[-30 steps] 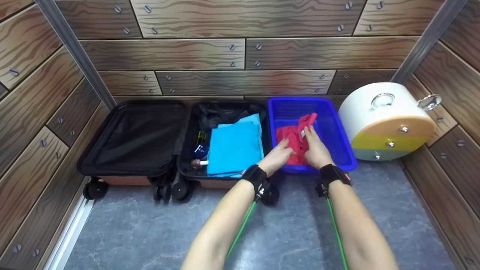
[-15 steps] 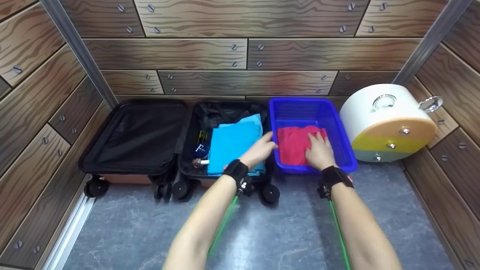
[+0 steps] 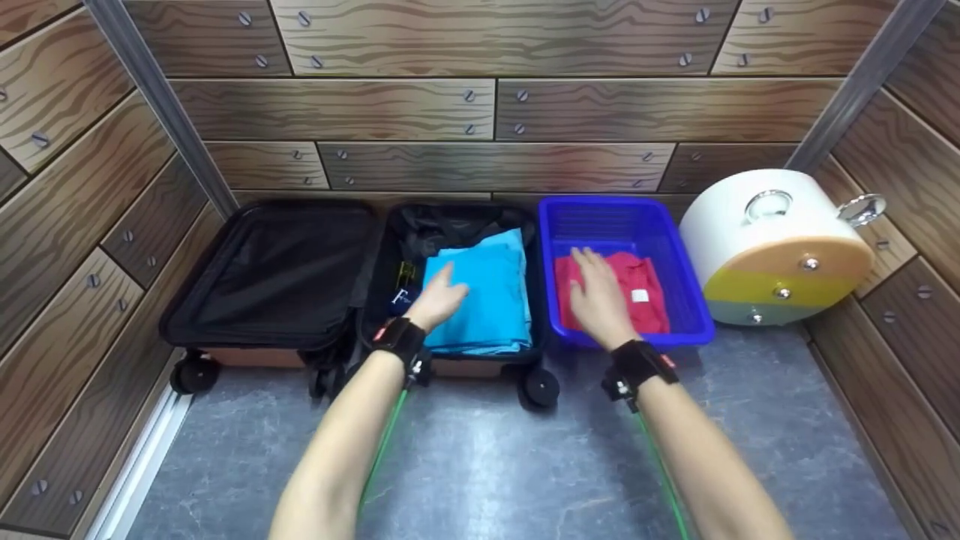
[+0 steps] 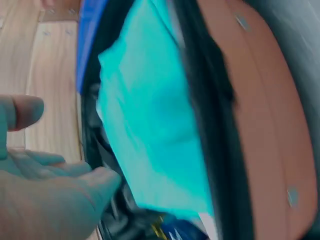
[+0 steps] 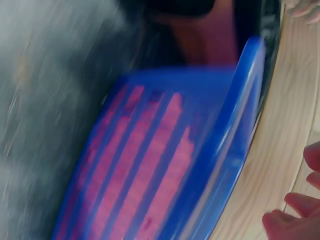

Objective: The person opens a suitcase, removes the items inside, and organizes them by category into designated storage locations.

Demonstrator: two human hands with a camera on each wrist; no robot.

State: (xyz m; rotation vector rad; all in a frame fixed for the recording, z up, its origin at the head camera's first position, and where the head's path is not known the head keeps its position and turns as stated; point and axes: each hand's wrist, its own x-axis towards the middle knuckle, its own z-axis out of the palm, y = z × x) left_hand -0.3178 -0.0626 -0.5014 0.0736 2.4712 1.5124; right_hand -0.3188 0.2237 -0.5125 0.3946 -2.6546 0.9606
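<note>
My left hand (image 3: 439, 301) hovers with loosely extended fingers over the left edge of the folded bright-blue cloth (image 3: 491, 296). That cloth lies in the right half of an open suitcase (image 3: 459, 367). In the left wrist view the hand (image 4: 55, 195) holds nothing and stands apart from the blue cloth (image 4: 150, 130). My right hand (image 3: 600, 304), fingers extended, is above the red folded garment (image 3: 649, 311) with a white label, inside the blue plastic basket (image 3: 694, 300). Blurred right fingers (image 5: 295, 215) appear at the edge of the right wrist view, gripping nothing.
The suitcase's black zipped half (image 3: 277, 274) lies flat on the left. A dark-blue item (image 3: 402, 300) and a yellow-black one (image 3: 406, 271) sit in the suitcase. Right of the basket stands a white rounded cabinet (image 3: 757, 240) with coloured drawers. Wood-patterned walls enclose the floor (image 3: 480, 450).
The red garment has been let go and lies flat in the basket. My left hand has moved left from the basket to the suitcase. My right hand has shifted slightly left.
</note>
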